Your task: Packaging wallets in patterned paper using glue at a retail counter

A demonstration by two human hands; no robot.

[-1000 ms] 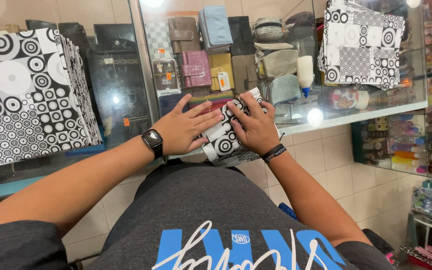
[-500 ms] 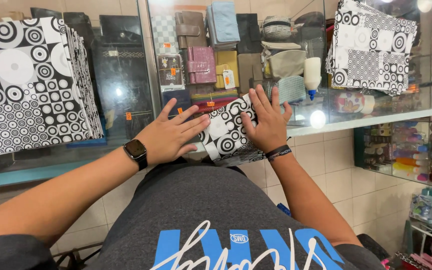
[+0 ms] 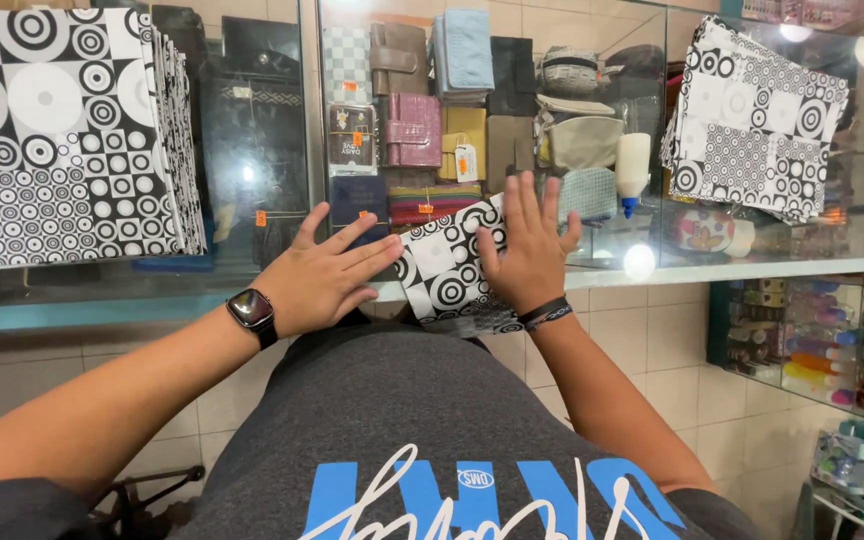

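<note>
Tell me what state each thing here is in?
Left hand: open, flat, at the paper's left edge.
Right hand: open, pressing flat on the paper.
Patterned paper: lying on the counter, under the hands.
Paper stack: lying piled on the counter, left.
Glue bottle: upside down, capped.

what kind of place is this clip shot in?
Probably a small shop counter. A glass display case holds wallets and purses with price tags, stacks of black-and-white patterned paper bags sit on top, and both hands press one flat patterned bag there.
</note>
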